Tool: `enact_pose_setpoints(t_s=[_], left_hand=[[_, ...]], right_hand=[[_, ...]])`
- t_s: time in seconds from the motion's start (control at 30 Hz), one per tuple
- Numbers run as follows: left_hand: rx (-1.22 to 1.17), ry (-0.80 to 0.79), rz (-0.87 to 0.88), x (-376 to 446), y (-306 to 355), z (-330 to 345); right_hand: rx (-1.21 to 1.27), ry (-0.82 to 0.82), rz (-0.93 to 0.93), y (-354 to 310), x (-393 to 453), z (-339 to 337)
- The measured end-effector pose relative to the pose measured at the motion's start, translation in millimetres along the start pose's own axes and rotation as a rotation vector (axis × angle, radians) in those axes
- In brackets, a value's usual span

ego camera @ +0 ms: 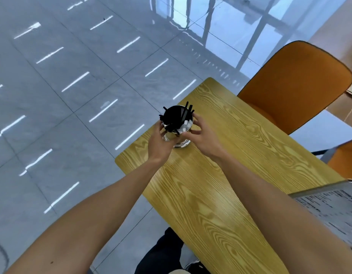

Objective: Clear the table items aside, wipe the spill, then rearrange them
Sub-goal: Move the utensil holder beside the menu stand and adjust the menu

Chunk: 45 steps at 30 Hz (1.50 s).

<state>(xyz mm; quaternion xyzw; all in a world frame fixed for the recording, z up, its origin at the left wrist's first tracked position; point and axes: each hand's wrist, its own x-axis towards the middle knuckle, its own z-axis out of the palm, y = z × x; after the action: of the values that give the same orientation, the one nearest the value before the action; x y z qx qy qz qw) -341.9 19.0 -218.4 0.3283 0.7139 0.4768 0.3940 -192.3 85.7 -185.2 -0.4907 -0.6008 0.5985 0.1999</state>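
Note:
A shiny metal holder (180, 142) full of black chopsticks (186, 113) and some white pieces stands near the far left corner of the wood-grain table (220, 184). My left hand (158, 144) wraps its left side and my right hand (205, 138) wraps its right side, fingers curled around the rim. The holder's base rests on the tabletop. A printed menu sheet (333, 206) lies at the table's right edge. No spill shows on the visible wood.
An orange chair (295, 84) stands behind the table's far side, and part of another orange seat (345, 157) shows at the right. Glossy grey floor tiles (62, 95) lie to the left. My dark trouser leg and shoe (161, 254) are below the table's near edge.

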Motion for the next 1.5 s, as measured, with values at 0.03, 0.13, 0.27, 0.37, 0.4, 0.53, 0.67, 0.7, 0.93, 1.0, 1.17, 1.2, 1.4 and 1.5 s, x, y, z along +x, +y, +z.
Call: enact_pose_setpoints(t_s=[0.03, 0.13, 0.27, 0.37, 0.4, 0.53, 0.67, 0.7, 0.93, 1.0, 1.17, 1.2, 1.4, 1.5], left_hand=[[0.005, -0.031, 0.005, -3.7, 4.3, 9.1], [0.025, -0.130, 0.010, -18.9, 15.6, 40.7], [0.052, -0.256, 0.029, -44.0, 21.9, 82.1], [0.070, -0.333, 0.047, -61.5, 23.4, 108.8], [0.085, -0.361, 0.056, -68.5, 24.1, 117.6], [0.125, -0.453, 0.077, -92.0, 21.6, 139.7], [0.154, -0.508, 0.089, -109.1, 10.2, 148.6], [0.159, -0.514, 0.091, -113.3, 7.9, 150.4], [0.158, -0.562, 0.090, -137.7, 6.7, 158.6], [0.157, -0.593, 0.086, -141.2, 8.6, 160.5], [0.199, -0.620, 0.047, -146.7, 2.8, 164.0], [0.226, -0.596, 0.025, -150.2, -1.3, 164.7], [0.343, -0.533, -0.009, -174.6, -27.3, 170.5], [0.316, -0.560, -0.002, -172.6, -23.6, 179.7]], right_hand=[[0.004, 0.041, 0.005, 3.4, -8.7, -9.0], [0.011, 0.157, -0.002, 17.4, -40.3, -38.5], [0.032, 0.275, 0.020, 34.7, -84.8, -72.9], [0.031, 0.375, 0.037, 49.6, -112.8, -92.4], [0.024, 0.407, 0.048, 54.5, -122.7, -97.7], [0.014, 0.502, 0.082, 73.1, -151.6, -106.2], [0.021, 0.550, 0.114, 87.4, -173.1, -105.3], [0.021, 0.559, 0.120, 90.5, -178.3, -104.9], [-0.006, 0.592, 0.187, 111.8, -201.4, -101.8], [-0.006, 0.605, 0.188, 113.0, -207.8, -102.0], [-0.066, 0.679, 0.230, 116.5, -231.1, -97.4], [-0.095, 0.717, 0.248, 117.9, -239.3, -96.0], [0.035, 1.107, 0.461, 149.7, -297.1, -123.4], [0.055, 1.258, 0.555, 166.1, -316.9, -150.8]])
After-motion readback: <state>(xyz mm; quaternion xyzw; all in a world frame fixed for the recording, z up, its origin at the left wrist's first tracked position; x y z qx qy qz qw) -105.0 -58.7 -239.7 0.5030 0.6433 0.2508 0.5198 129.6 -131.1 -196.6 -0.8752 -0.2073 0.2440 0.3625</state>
